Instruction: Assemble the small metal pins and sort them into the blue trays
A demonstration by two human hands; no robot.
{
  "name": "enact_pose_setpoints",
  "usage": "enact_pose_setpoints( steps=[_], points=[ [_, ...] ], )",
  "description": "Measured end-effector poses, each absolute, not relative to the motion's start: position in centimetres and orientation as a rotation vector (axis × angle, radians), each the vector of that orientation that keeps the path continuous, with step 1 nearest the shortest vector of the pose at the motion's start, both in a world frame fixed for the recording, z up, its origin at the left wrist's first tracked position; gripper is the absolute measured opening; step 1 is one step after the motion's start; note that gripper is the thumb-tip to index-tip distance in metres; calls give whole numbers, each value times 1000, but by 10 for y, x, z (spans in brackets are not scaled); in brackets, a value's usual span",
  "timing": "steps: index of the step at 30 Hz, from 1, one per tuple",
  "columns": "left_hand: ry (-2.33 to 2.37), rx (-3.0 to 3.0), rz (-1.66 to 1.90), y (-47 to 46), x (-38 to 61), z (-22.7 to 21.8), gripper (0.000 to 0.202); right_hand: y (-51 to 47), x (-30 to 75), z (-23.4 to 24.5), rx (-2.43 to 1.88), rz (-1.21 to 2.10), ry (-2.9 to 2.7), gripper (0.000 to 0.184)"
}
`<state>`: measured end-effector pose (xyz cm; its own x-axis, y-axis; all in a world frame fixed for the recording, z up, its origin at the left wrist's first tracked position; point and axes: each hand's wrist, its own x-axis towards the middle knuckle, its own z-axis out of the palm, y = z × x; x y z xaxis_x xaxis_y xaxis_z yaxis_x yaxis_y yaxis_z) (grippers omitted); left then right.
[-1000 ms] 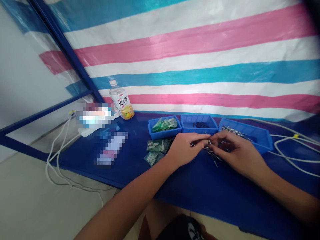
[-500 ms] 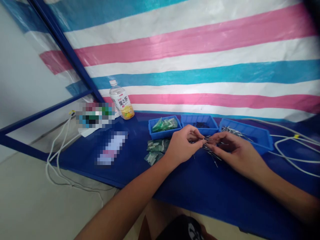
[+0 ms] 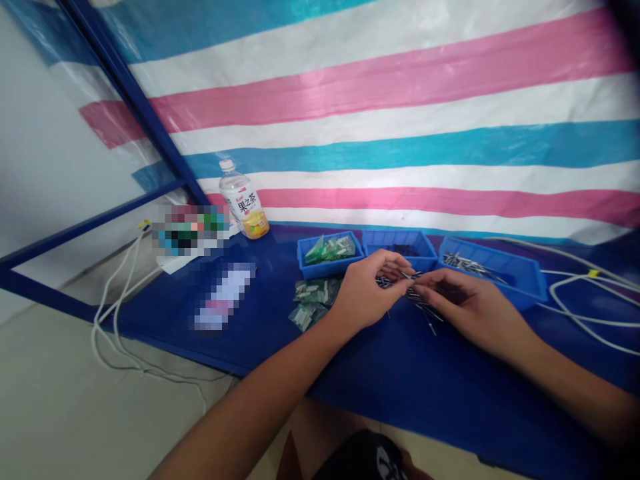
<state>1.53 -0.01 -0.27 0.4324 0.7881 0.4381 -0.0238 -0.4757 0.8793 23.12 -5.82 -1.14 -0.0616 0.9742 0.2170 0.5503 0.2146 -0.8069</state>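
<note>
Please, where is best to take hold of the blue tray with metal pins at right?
Probably grip the blue tray by its right end, coming from the right: the rim there is bare and raised, while the right hand sits over the front edge and the middle tray crowds the left end.

Bare forearms [image 3: 240, 413] reach in from the lower corners of the head-camera view, ending in an ungloved left hand [image 3: 363, 293] and an ungloved right hand [image 3: 475, 310], both wrists unadorned. Below the left hand, at the bottom edge of the frame, a black garment [image 3: 350, 460] carries a white printed graphic [image 3: 387, 460], too cut off to read.
</note>
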Motion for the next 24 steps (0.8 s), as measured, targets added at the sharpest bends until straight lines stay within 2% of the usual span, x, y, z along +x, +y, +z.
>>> enact_pose_setpoints(
  steps=[8, 14, 19, 24],
  points=[
    [652, 1868, 1166, 2, 14, -4, 54, -57, 233, -10, -1459, 775, -1756, 42],
    [790, 2352, 985, 5, 10, -13, 31, -52, 232, -7, -1437, 1008, -1378, 43],
    [757, 2563, 795, 6, 10, -22, 35, -48, 235, -5, -1304, 1003, -944, 36],
    [767, 2623, 696, 11, 8, -24, 29, -49, 234, 0, -1226, 1077, -816, 33]
  ],
)
